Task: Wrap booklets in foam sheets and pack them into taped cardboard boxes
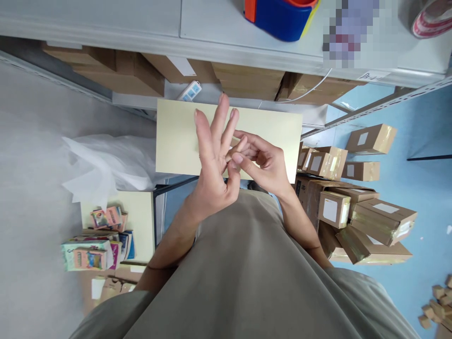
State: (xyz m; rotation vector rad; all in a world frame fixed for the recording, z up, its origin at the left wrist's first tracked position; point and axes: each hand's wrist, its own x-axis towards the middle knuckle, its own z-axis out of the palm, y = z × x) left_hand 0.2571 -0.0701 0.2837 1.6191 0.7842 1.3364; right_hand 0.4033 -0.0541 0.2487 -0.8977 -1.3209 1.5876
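My left hand (214, 172) is raised over a pale yellow tabletop (176, 141), with several of its fingers stretched out and spread. My right hand (266, 165) meets it from the right; its thumb and fingers close around one of the left hand's outer fingers. Between the two hands no separate object can be made out, though the overlapping fingers hide part of that spot. The tabletop beneath them shows a plain surface.
Behind the tabletop runs a grey shelf (141, 23) holding a blue and orange container (282, 21) and a tape roll (432, 21). A white power strip (190, 91) lies below. Cardboard boxes (384, 214) are stacked right; white plastic sheeting (123, 160) and books (93, 254) are left.
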